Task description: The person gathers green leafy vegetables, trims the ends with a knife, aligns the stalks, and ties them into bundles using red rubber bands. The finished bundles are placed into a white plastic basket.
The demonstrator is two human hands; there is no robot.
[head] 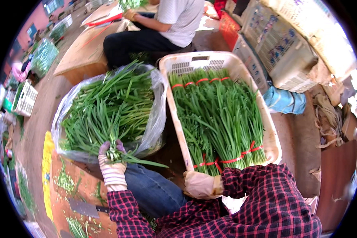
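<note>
My left hand (pixel 113 163), in a striped knit glove, grips a loose bunch of garlic chives (pixel 111 126) by its pale cut ends. The bunch lies over the near side of a clear plastic bag (pixel 154 128) filled with more loose chives (pixel 122 92). In a pale rubber glove, my right hand (pixel 200 184) is closed at the near left corner of a white plastic crate (pixel 180 131); its fingertips are partly hidden. Chive bundles (pixel 220 113) tied with red bands fill the crate, with cut ends towards both its far and near sides.
A wooden board (pixel 86 184) on my left carries a cleaver (pixel 83 208) and chive trimmings (pixel 65 181). Ahead, a seated person (pixel 154 32) works at another wooden board (pixel 86 53). Stacked crates (pixel 279 44) and a blue bundle (pixel 285 99) stand right of the chive crate.
</note>
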